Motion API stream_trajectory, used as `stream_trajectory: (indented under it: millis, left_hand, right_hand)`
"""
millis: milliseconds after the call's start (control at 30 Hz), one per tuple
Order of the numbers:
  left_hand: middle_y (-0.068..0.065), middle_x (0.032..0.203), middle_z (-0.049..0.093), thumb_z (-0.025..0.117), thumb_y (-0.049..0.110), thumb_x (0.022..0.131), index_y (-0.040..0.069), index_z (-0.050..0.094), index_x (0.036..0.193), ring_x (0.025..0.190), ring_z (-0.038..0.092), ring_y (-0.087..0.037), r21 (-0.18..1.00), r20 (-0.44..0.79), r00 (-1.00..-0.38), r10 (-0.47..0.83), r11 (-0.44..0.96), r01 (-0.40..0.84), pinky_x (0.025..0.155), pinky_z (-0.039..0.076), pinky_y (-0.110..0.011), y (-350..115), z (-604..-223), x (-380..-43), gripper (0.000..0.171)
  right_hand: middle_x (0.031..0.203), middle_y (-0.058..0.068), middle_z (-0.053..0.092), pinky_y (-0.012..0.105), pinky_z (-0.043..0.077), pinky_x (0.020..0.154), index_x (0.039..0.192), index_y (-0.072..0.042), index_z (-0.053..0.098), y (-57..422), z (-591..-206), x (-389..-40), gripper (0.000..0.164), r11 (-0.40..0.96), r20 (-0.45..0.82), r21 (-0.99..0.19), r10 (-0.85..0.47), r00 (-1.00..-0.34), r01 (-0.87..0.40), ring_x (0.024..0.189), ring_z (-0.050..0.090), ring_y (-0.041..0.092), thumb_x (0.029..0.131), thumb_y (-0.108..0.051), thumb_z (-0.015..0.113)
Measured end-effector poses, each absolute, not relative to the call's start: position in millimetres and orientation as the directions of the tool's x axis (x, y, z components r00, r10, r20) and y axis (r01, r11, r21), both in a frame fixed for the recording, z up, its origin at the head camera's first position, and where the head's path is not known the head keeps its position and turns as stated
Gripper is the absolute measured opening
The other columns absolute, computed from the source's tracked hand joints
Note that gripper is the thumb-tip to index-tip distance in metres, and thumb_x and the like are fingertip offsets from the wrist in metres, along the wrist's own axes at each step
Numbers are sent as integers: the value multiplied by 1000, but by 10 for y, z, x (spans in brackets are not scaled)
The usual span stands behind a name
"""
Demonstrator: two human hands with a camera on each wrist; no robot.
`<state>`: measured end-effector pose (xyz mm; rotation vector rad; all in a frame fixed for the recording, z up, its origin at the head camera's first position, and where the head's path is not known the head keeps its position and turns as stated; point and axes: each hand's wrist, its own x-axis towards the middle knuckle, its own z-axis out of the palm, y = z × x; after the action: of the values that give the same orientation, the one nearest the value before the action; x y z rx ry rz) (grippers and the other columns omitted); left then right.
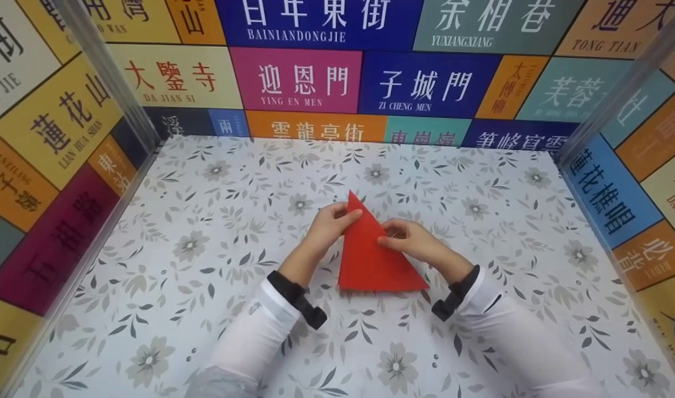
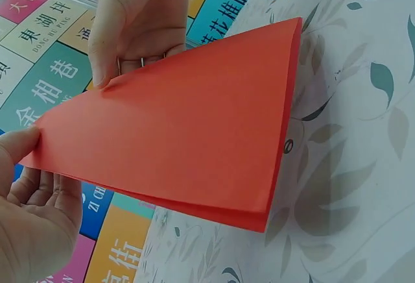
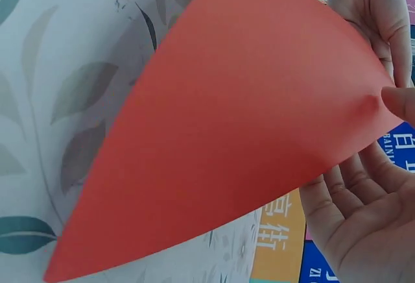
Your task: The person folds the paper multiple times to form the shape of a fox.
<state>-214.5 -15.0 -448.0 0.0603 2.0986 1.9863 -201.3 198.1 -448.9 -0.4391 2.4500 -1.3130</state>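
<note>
A red sheet of paper [image 1: 370, 260], folded into a tall triangle, is held up between both hands with its point away from the body. The left hand [image 1: 333, 222] pinches it near the point, thumb on the near face and fingers behind. Midway along the right slanted edge, the right hand [image 1: 412, 239] pinches the paper the same way. Layers part slightly along the wide end of the folded paper [image 2: 175, 140] in the left wrist view. From the right wrist, the paper [image 3: 214, 134] shows one smooth face, dented by the thumb.
Beneath the hands lies a white tabletop [image 1: 249, 320] printed with grey flowers and leaves. A back panel [image 1: 296, 83] and side panels of coloured blocks with Chinese lettering enclose it. Transparent strips [image 1: 114, 83] run up the corners. Black straps [image 1: 288, 287] circle both wrists.
</note>
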Motion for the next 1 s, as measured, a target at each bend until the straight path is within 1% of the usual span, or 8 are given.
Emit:
stream_trajectory:
  millis: [100,233,367,567,667,767,867,1000]
  left_hand:
    - [-11,110,68,65,26,93,1,62,123,94,63,-15,986,-166,-973,160,30,-163,89,53,-30,-200,-4476,-2123,39]
    - [-13,109,68,65,23,93,-1,60,123,95,64,-17,984,-158,-979,126,-66,-168,96,52,-34,-262,-4468,-2093,39]
    - [-11,104,67,65,23,93,-1,60,121,92,63,-16,978,-150,-984,94,-129,-161,97,51,-37,-306,-4459,-2080,37]
    - [-10,104,67,64,24,93,-1,59,121,93,63,-16,971,-139,-989,46,-189,-145,98,50,-37,-343,-4444,-2052,37]
    - [-12,107,67,64,24,93,-1,58,122,94,64,-18,964,-136,-991,18,-226,-136,97,51,-37,-346,-4455,-2038,39]
    - [-13,108,67,65,23,93,-1,58,122,95,64,-18,955,-138,-990,-11,-265,-130,95,52,-36,-333,-4466,-2026,39]
    - [-13,108,66,65,21,93,-1,57,123,96,62,-18,945,-142,-990,-27,-301,-127,94,52,-35,-308,-4475,-2012,38]
    - [-13,110,65,64,20,94,-1,56,125,99,62,-19,937,-148,-988,-43,-327,-126,97,51,-35,-276,-4499,-1997,38]
  right_hand:
    - [109,14,66,30,49,90,120,0,62,2055,-4491,-2012,39,525,-157,-845,-426,-891,-102,101,62,23,90,-25,67]
    - [111,13,66,26,50,90,120,-1,62,2194,-4503,-2027,39,524,-180,-846,-451,-874,-96,102,62,20,90,-25,69]
    - [108,12,68,21,51,86,114,-1,65,2352,-4484,-2045,34,539,-173,-832,-483,-858,-135,99,63,18,89,-24,69]
    - [108,13,68,20,52,84,111,-2,66,2548,-4454,-2049,30,554,-178,-822,-470,-864,-132,98,64,20,90,-22,69]
    - [106,12,69,20,52,83,113,0,65,2579,-4481,-2033,32,559,-186,-821,-453,-872,-115,97,64,16,89,-21,69]
    - [101,9,70,20,52,80,113,3,64,2582,-4511,-2012,32,543,-180,-836,-413,-893,-83,90,64,12,89,-19,70]
    - [93,3,71,21,53,77,111,4,64,2589,-4508,-1988,30,515,-186,-857,-337,-923,-15,82,65,10,89,-16,69]
    - [85,-5,70,22,53,74,109,5,64,2612,-4469,-1973,31,492,-194,-869,-256,-947,45,76,66,8,89,-18,70]
